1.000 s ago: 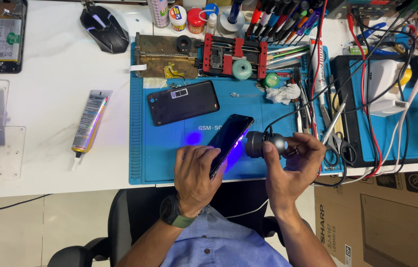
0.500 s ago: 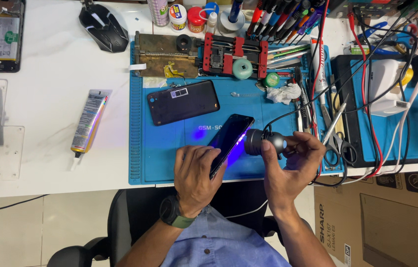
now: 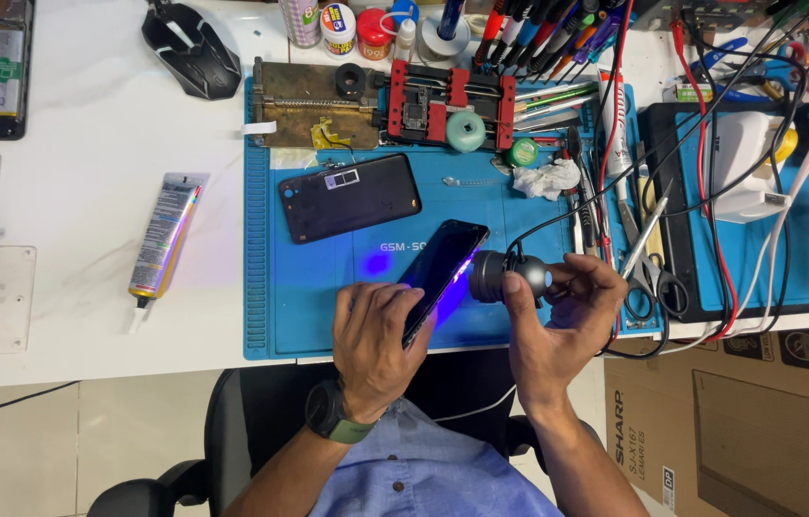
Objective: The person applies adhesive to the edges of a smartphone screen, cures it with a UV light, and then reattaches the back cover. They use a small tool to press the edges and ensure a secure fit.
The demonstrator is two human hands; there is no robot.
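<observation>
My left hand (image 3: 377,337) grips a dark phone (image 3: 444,268) by its lower end and tilts it up over the blue work mat (image 3: 304,297). My right hand (image 3: 557,321) holds a small grey corded lamp (image 3: 508,276) with its head right against the phone's right edge. Violet light shows on that edge and as a spot on the mat. A second black phone (image 3: 350,196) lies flat on the mat, behind the held one.
A glue tube (image 3: 163,239) lies on the white table left of the mat, a black mouse (image 3: 192,48) at the back. Red clamp fixture (image 3: 450,101), pens, tweezers, scissors and tangled cables crowd the back and right. A cardboard box (image 3: 739,421) stands below right.
Barely any: both hands hold the phone and lamp in nearly the same place, with slight shifts in angle.
</observation>
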